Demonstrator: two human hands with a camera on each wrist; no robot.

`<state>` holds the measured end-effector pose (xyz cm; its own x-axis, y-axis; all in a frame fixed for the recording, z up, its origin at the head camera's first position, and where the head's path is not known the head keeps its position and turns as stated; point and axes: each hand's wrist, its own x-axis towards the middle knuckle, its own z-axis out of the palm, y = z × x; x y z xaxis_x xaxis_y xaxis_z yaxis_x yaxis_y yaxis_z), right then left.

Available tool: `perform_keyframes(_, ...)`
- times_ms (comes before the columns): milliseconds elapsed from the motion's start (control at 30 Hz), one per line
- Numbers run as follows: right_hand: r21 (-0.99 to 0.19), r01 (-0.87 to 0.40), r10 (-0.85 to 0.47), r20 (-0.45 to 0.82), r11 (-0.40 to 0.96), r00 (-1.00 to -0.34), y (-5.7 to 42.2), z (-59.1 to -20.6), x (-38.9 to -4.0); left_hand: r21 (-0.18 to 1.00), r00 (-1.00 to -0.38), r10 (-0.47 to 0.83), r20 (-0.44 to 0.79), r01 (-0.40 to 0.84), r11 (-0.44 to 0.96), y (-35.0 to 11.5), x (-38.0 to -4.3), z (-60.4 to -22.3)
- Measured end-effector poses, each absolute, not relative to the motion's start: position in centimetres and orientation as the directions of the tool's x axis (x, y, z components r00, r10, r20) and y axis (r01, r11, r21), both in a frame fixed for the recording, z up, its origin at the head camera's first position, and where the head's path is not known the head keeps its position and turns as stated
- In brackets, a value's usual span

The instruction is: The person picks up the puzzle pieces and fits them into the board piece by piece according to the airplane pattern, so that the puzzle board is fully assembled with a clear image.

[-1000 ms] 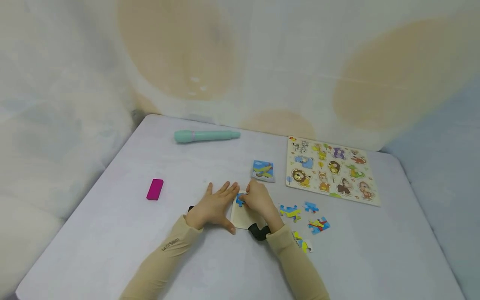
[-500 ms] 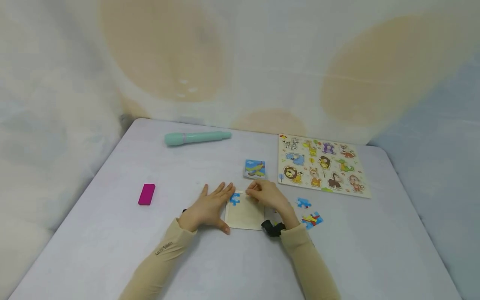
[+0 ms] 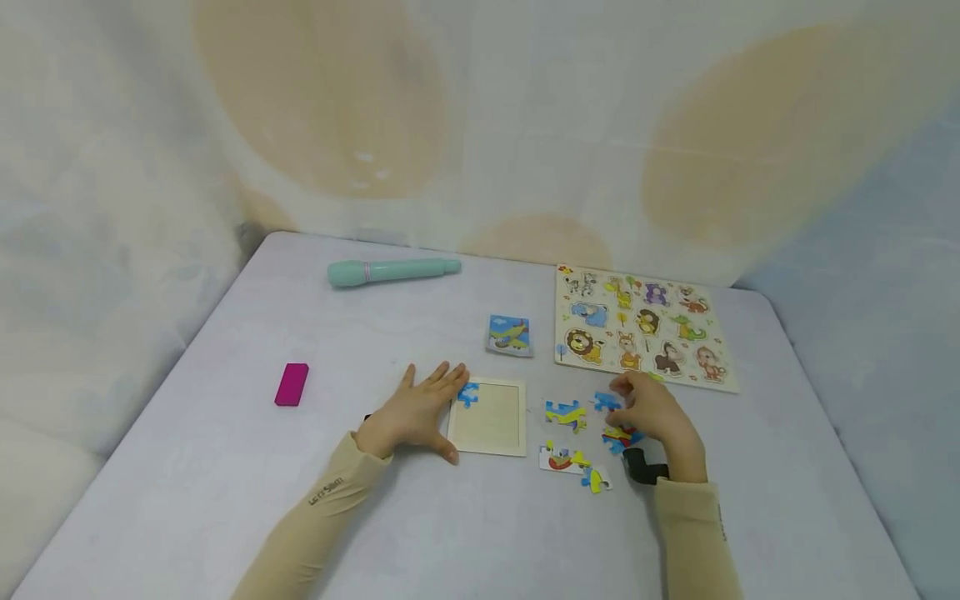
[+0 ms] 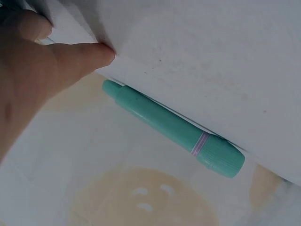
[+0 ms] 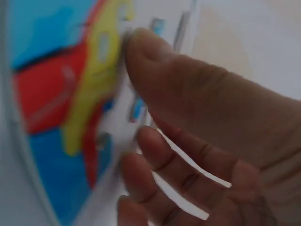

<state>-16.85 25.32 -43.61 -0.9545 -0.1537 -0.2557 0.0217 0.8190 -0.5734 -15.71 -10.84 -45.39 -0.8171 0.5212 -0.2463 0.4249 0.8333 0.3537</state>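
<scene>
Work in hand, as judged: filling a square wooden tray with jigsaw pieces; the step is selecting the next piece.

Tray: lies flat on the surface between the hands. One blue corner piece sits in its far left corner; the remainder of the recess is bare.

Left hand: fingers and thumb spread, touching the tray's left side, apparently as a brace.

Right hand: over the loose pieces at the right, fingers loosely curved, thumb apart from them. No pinch is visible. The thumb is close to a red-and-yellow piece, with a small blue piece just beyond; contact cannot be confirmed (the right wrist view is blurred here).

Other loose pieces: a blue-and-yellow piece nearer the tray, plus two white-backed pieces toward the person.

Next move, in judgement: lift one piece by its edge, turn it to match the corner piece's tabs, and press it level while the tray is steadied.
</scene>
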Motion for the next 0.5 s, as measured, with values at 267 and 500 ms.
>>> perform_keyframes(267, -0.559, -0.034, -0.194, -0.229, 0.828, -0.954, 24.9, -43.8, -17.1, 0.367, -0.817, 0.514, -0.26, 0.408, 0.836, -10.8, -15.7, -45.5)
perform_keyframes(500, -0.64, -0.055, -0.214, -0.174, 0.766, -0.961, 22.1, -43.0, -17.9, 0.37, -0.816, 0.521, -0.25, 0.416, 0.83, -10.8, -15.6, -45.5)
